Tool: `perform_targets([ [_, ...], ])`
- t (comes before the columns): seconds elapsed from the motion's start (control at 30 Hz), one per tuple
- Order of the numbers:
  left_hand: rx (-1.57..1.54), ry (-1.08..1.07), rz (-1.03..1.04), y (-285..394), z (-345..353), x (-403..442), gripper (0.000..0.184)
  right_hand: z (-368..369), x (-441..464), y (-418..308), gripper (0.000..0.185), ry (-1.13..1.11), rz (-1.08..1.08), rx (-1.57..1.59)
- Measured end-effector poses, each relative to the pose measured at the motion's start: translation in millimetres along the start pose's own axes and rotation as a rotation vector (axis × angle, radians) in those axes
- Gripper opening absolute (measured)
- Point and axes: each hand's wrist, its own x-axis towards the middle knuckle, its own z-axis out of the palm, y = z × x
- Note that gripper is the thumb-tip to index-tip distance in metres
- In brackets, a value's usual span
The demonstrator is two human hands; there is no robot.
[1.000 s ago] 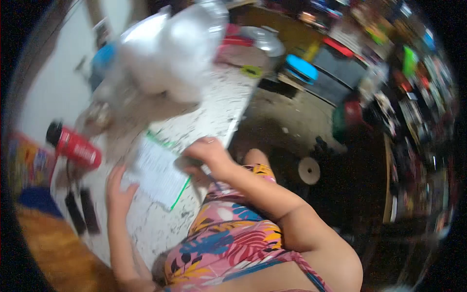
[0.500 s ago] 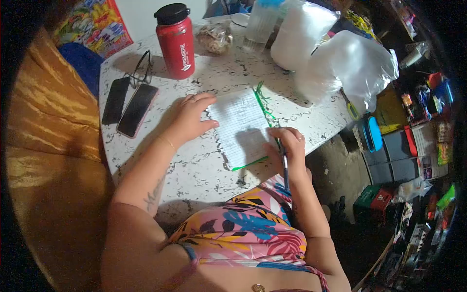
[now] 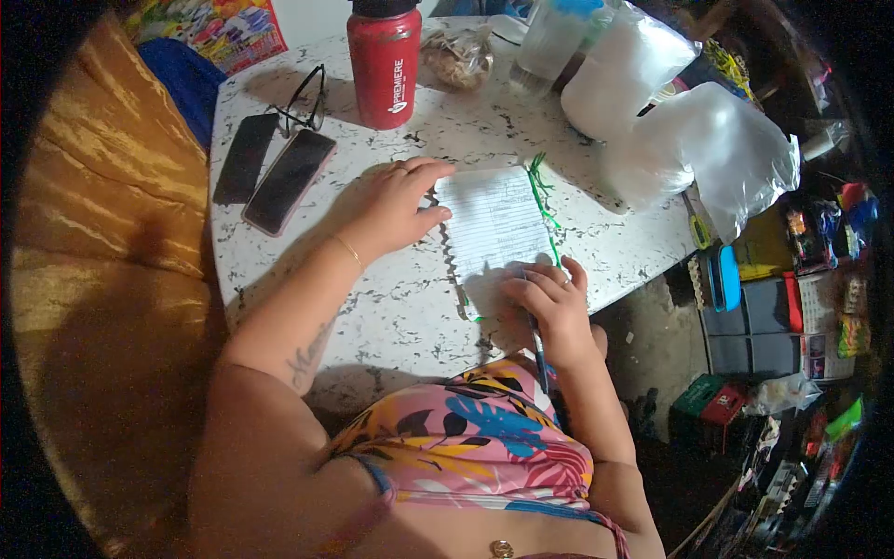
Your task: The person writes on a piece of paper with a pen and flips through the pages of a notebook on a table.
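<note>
A lined notebook (image 3: 494,219) with handwriting and green cord along its right edge lies open on the white marbled table (image 3: 372,317). My left hand (image 3: 400,205) rests at its upper left edge, thumb and fingers apart, holding nothing. At the lower right of the page is my right hand (image 3: 552,303), its fingers closed round a dark pen (image 3: 540,354) that points down toward my lap. The pen's upper part is hidden under the fingers.
Left of the notebook lie a phone (image 3: 289,182), a dark flat case (image 3: 246,158) and eyeglasses (image 3: 305,101). Behind stand a red bottle (image 3: 384,70), a bag of brown food (image 3: 457,58), a clear container (image 3: 549,42) and white plastic bags (image 3: 689,144).
The view has swung round and steadied since the blurred earliest frame. Since the half-second-old frame, my right hand has moved a little lower on the page, with the pen still in it.
</note>
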Motion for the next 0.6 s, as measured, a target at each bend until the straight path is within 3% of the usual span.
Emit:
perform_targets([
  [0.3, 0.141, 0.088, 0.038, -2, 8, -1, 0.049, 0, -4, 0, 0.030, 0.090, -0.040, 0.037],
  [0.43, 0.187, 0.030, 0.039, 4, -1, 0, 0.042, 0, -6, 9, 0.032, 0.216, 0.294, -0.110],
  [0.6, 0.150, 0.011, 0.029, 7, -5, 2, 0.032, 1, -7, 13, 0.037, 0.260, 0.407, 0.007],
])
